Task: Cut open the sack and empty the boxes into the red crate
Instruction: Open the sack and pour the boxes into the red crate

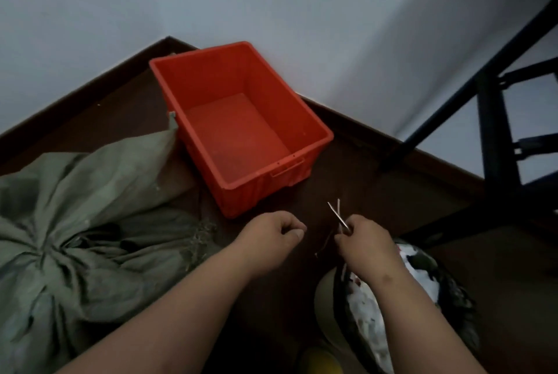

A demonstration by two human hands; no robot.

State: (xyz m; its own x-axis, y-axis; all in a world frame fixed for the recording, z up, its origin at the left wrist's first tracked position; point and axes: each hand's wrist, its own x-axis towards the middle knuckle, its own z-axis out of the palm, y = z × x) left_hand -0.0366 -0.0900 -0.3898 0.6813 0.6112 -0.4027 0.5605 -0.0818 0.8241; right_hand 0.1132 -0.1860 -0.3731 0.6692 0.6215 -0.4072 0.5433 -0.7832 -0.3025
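Observation:
A grey-green woven sack (78, 232) lies on the dark floor at the left, its mouth bunched and tied into a knot near its middle. The red crate (280, 111) stands empty in the room's corner, just right of the sack. My right hand (365, 241) grips small scissors (336, 213) with the blades slightly apart, pointing up toward the crate. My left hand (271, 233) is closed into a loose fist beside it, with nothing visible in it. No boxes are in sight.
White walls meet behind the crate. A dark metal rack frame (495, 120) stands at the right. My patterned clothing (392, 298) and a yellow shoe tip (320, 361) show at the bottom.

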